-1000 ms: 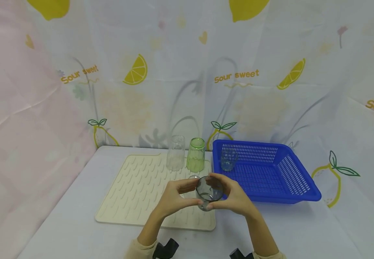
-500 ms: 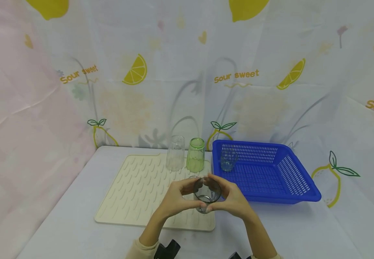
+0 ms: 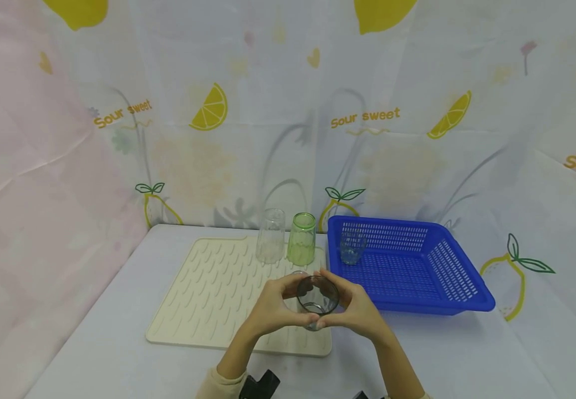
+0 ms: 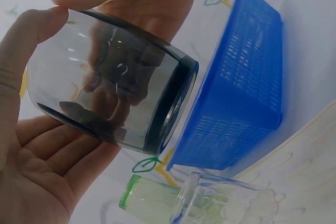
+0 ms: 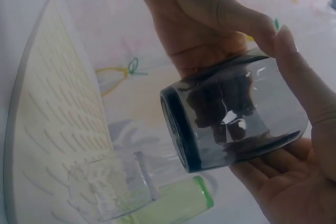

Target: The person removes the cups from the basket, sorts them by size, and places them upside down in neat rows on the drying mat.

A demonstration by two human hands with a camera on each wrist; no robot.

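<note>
A smoky grey glass tumbler [image 3: 319, 295] is held between both hands above the front right of the cream mat [image 3: 208, 299]. My left hand [image 3: 276, 309] grips its left side, my right hand [image 3: 358, 310] its right. The thumbs meet on the near side, and the fingers wrap round the far side. In the left wrist view, the tumbler's thick base [image 4: 173, 111] points away from the palms. Behind it on the mat stands a clear glass [image 5: 113, 187], mostly hidden by the hands in the head view.
At the mat's back edge stand a tall clear glass [image 3: 270, 238] and a green glass [image 3: 301, 241]. A blue plastic basket [image 3: 417, 305] sits to the right, with one clear glass [image 3: 351, 249] in its left part. A lemon-print cloth [image 3: 288, 155] hangs behind the table.
Both hands and the grey tumbler have shifted slightly toward me and a little left. The other glasses, the mat and the basket stay where they were.
</note>
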